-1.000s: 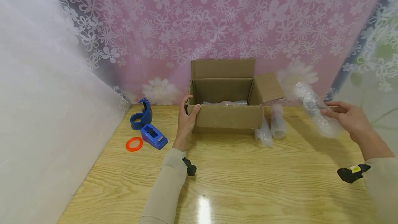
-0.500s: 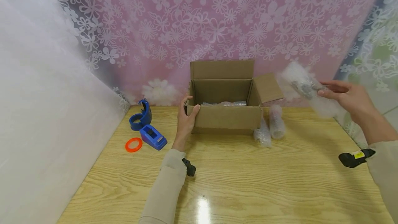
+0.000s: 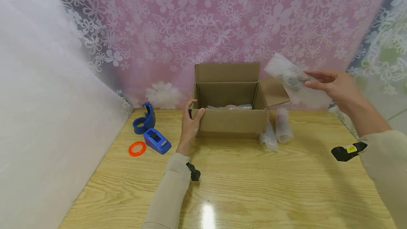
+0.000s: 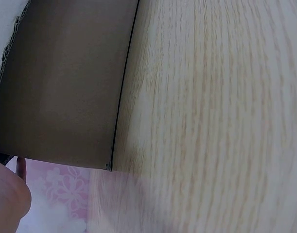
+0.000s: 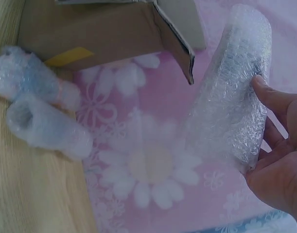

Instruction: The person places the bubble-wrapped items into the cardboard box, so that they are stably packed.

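Observation:
An opened cardboard box [image 3: 233, 121] stands at the back of the table, its rear and right flaps folded out. My left hand [image 3: 190, 121] grips its front left corner, thumb over the front panel. Inside the box, clear bubble wrap [image 3: 232, 107] shows just above the front edge. In the air right of the box, my right hand [image 3: 337, 86] holds a bubble-wrapped bundle [image 3: 289, 73], tilted with its far end toward the box. In the right wrist view, the thumb presses along this wrapped bundle [image 5: 231, 92]; what is inside is blurred by the wrap.
Two more bubble-wrapped rolls, one upright-looking roll [image 3: 283, 125] and one crumpled roll [image 3: 269, 137], lie against the box's right side. On the left are a dark blue tape dispenser [image 3: 144, 119], a lighter blue one [image 3: 157, 140] and an orange ring [image 3: 137, 148]. A floral curtain [image 3: 222, 27] hangs behind.
My right hand has lifted the bubble-wrapped bundle and carried it leftward, closer to the box. The left hand stays on the box corner.

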Tool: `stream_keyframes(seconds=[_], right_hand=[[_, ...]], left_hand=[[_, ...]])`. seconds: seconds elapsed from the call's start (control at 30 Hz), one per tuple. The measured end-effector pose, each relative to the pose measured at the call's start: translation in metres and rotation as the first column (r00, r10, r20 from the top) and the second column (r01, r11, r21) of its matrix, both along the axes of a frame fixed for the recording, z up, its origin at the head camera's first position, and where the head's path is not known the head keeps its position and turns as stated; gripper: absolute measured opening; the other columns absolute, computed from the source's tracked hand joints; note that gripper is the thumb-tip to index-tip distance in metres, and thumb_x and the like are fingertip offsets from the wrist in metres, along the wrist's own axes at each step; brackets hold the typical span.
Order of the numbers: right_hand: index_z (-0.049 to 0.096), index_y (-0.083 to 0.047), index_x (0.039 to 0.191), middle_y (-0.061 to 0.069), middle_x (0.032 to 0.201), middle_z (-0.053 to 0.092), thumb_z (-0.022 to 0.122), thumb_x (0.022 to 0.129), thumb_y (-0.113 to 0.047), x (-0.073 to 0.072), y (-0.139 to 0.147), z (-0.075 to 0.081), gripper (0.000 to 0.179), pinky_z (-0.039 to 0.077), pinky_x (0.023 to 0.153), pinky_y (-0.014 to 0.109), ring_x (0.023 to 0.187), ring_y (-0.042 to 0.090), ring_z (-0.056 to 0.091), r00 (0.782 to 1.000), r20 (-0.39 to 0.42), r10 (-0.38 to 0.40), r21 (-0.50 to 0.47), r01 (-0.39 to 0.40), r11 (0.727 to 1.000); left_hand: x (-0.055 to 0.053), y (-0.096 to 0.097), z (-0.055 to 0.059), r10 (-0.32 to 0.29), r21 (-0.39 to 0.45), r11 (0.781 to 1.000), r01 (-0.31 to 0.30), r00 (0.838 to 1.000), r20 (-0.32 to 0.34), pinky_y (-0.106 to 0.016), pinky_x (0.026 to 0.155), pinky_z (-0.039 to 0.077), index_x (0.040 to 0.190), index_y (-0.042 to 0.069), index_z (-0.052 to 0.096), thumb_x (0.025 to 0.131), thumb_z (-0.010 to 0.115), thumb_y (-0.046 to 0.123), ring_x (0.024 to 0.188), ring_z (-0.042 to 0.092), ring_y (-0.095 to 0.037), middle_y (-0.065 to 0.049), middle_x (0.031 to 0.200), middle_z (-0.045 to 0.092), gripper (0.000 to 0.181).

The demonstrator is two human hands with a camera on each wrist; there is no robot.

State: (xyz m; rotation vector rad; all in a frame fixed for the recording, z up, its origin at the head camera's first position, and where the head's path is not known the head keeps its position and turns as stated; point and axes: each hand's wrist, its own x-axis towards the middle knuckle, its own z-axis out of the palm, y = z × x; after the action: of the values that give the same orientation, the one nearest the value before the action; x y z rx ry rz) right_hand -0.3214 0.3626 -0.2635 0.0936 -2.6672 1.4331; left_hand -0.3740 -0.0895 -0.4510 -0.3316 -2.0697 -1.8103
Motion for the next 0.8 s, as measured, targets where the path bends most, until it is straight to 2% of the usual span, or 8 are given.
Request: stream_keyframes(seconds=[0.13,0.23,0.57,0.8], right_hand=[[0.052,-0.035,0.153,-0.021,0.15,0.052,0.072,0.096,-0.047,-0.007,-0.015,0.005,0.062,0.01,0.124,0.064,0.159,0.03,0.013,1.0,-0.006,0.02,-0.013,-0.02,1.0],[0.054,-0.036,0.152,-0.014,0.159,0.047,0.074,0.095,-0.046,-0.01,-0.025,0.008,0.061,0.011,0.124,0.062,0.159,0.028,0.015,0.999,-0.011,0.038,-0.014,-0.038,0.999],[0.061,-0.029,0.147,-0.014,0.144,0.061,0.076,0.094,-0.045,-0.018,-0.067,0.016,0.058,0.03,0.119,0.06,0.149,0.03,0.038,0.993,-0.069,0.097,0.06,-0.093,0.994],[0.063,-0.021,0.146,0.0,0.146,0.061,0.076,0.096,-0.038,-0.025,-0.095,0.009,0.055,0.037,0.115,0.057,0.142,0.029,0.046,0.982,-0.086,0.166,0.065,-0.16,0.985]], left_hand=[[0.0,0.0,-0.001,-0.002,0.005,1.0,0.002,1.0,-0.006,-0.066,0.119,0.023,0.153,0.024,0.044,0.099,0.066,0.052,0.155,0.024,-0.024,0.013,0.167,0.026,0.065],[-0.001,0.0,-0.002,-0.002,0.008,1.0,0.002,1.0,-0.012,-0.065,0.118,0.025,0.153,0.024,0.044,0.1,0.067,0.051,0.154,0.025,-0.024,0.013,0.167,0.027,0.063],[-0.002,-0.001,-0.002,0.0,0.01,1.0,0.0,1.0,-0.018,-0.065,0.118,0.026,0.152,0.024,0.045,0.099,0.067,0.052,0.154,0.026,-0.024,0.013,0.167,0.026,0.064],[-0.003,-0.001,-0.002,-0.009,0.01,1.0,0.009,1.0,-0.026,-0.065,0.118,0.025,0.152,0.024,0.045,0.1,0.066,0.052,0.155,0.024,-0.025,0.012,0.168,0.025,0.062]])
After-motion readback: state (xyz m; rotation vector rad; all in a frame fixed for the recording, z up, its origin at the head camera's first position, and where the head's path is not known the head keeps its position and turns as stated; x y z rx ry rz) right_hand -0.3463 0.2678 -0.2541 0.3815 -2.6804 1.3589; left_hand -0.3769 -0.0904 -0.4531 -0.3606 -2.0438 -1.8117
